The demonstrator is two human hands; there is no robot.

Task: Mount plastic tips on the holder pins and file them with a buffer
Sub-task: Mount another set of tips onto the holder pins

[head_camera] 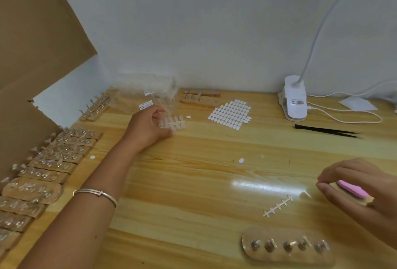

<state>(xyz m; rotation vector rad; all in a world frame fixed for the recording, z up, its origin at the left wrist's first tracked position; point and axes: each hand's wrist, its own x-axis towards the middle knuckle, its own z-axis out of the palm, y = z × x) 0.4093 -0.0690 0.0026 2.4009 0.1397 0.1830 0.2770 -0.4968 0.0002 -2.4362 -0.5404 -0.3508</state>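
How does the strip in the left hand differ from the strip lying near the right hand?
The held strip carries two rows of whitish tips; the lying strip is bare, with only short stubs. The held strip is gripped by the left hand toward the far side of the table; the lying strip rests free and untouched, close to the right hand. Both are pale plastic with a thin spine.

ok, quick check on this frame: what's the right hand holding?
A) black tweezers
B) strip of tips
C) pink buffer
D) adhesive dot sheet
C: the right hand has its fingers curled round the pink buffer. The black tweezers lie untouched on the table, and the left hand grips the strip of tips.
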